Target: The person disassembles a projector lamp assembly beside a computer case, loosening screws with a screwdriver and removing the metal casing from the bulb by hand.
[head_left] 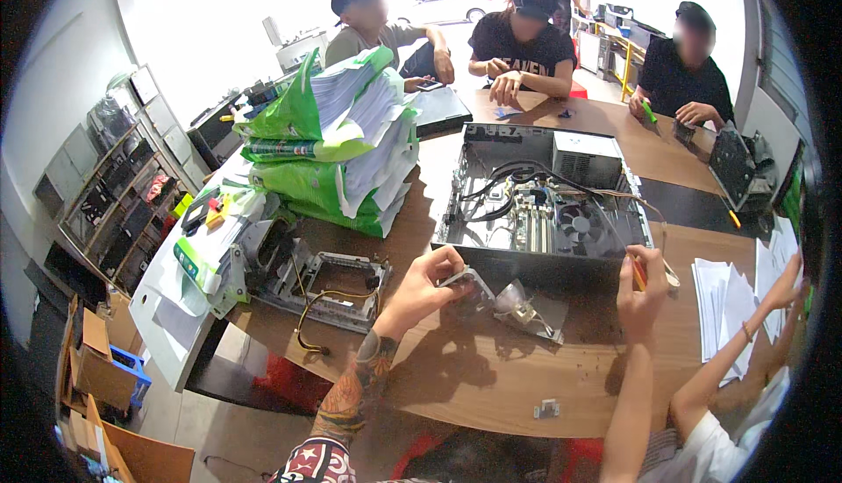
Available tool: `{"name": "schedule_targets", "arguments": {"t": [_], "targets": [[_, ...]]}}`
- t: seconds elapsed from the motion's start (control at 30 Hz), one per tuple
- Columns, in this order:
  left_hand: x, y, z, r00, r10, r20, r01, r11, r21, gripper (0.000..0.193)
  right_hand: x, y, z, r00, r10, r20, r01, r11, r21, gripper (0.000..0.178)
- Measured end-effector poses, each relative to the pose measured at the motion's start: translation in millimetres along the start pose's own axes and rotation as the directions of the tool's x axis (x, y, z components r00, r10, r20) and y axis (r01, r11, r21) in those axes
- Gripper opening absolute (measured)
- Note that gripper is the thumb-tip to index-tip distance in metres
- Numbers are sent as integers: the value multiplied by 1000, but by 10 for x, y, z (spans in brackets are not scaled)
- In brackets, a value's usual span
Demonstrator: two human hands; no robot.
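My left hand (424,286) pinches a pale, bent strip-like piece (476,283) over the table, in front of an open computer case (526,259). Inside the case are a motherboard, black cables, a round fan (579,224) and a silver power supply (586,158). At the case's front right corner, my right hand (640,303) is closed around an orange-handled tool (639,274), probably a screwdriver; its tip is hard to make out. Between my hands lies a clear plastic bag (531,312) with small parts in it.
A grey plastic frame (342,286) with cables and a tall stack of papers in green wrapping (351,141) stand at left. A small metal piece (546,409) lies near the front edge. Loose papers (724,312) and another person's arm (745,334) are at right; several people sit opposite.
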State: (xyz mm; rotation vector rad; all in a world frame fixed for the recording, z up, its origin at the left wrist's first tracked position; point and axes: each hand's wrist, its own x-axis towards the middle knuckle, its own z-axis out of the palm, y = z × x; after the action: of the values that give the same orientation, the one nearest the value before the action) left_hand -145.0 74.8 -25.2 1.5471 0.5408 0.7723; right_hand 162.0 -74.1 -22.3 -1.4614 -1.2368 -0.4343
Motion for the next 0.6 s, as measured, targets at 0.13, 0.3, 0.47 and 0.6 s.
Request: {"name": "schedule_targets", "arguments": {"t": [0.13, 0.3, 0.47, 0.6], "targets": [[13, 11, 60, 1000, 1, -4, -1, 998, 63, 24, -17, 55, -17, 1000, 16, 15, -16, 1000, -6, 11], [37, -71, 78, 998, 70, -9, -68, 989, 132, 23, 7, 55, -43, 1000, -11, 8, 11, 1000, -17, 11], [-1, -32, 68, 997, 81, -3, -75, 932, 354, 23, -15, 53, -20, 999, -46, -1, 46, 999, -20, 11], [-59, 37, -12, 999, 48, 2, -43, 889, 456, 23, -34, -34, 35, 1000, -21, 18, 21, 1000, -9, 11]]}}
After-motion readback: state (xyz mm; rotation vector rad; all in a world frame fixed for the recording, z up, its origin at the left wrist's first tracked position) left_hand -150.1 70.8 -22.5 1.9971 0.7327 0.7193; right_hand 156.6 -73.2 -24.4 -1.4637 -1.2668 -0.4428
